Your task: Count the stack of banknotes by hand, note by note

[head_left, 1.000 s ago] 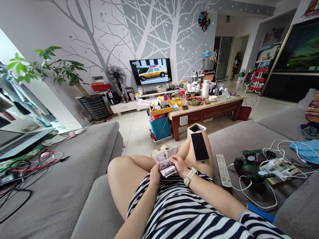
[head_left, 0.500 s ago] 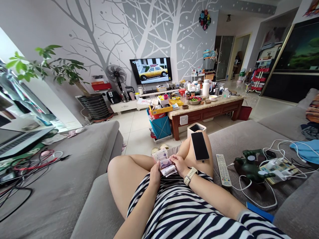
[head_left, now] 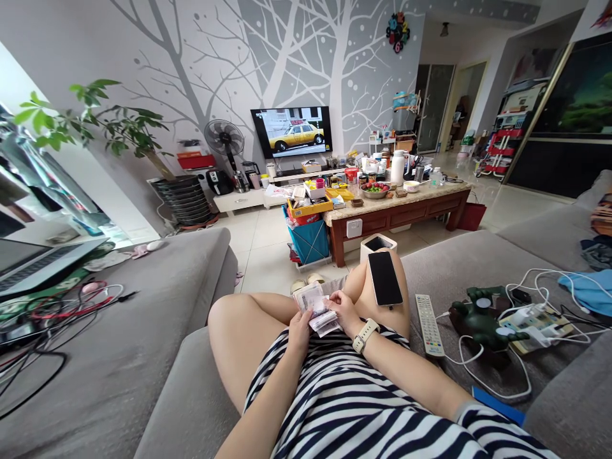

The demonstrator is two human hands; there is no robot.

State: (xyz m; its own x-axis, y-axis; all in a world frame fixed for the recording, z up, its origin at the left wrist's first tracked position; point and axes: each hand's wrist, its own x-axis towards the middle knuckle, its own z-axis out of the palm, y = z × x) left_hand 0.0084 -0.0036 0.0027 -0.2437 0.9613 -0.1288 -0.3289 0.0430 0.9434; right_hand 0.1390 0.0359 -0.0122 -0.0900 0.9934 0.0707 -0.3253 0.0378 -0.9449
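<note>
I sit cross-legged on a grey sofa (head_left: 143, 357) in a striped dress. My left hand (head_left: 300, 327) grips a stack of banknotes (head_left: 315, 308) from below, fingers curled round it. My right hand (head_left: 343, 310), with a pale watch on the wrist, pinches the top notes at the stack's right edge. A black phone (head_left: 385, 278) lies face up on my right knee, just right of my hands.
A white remote (head_left: 429, 324), a green toy figure (head_left: 480, 318) and tangled white cables (head_left: 526, 306) lie on the sofa at right. A laptop (head_left: 38, 264) and cords sit at left. Ahead stand a cluttered wooden coffee table (head_left: 396, 213), a blue basket (head_left: 308, 242) and a TV (head_left: 292, 131).
The head camera has tilted slightly, shifting the room down in view. My right fingers have moved a little over the top notes; the stack stays in my lap.
</note>
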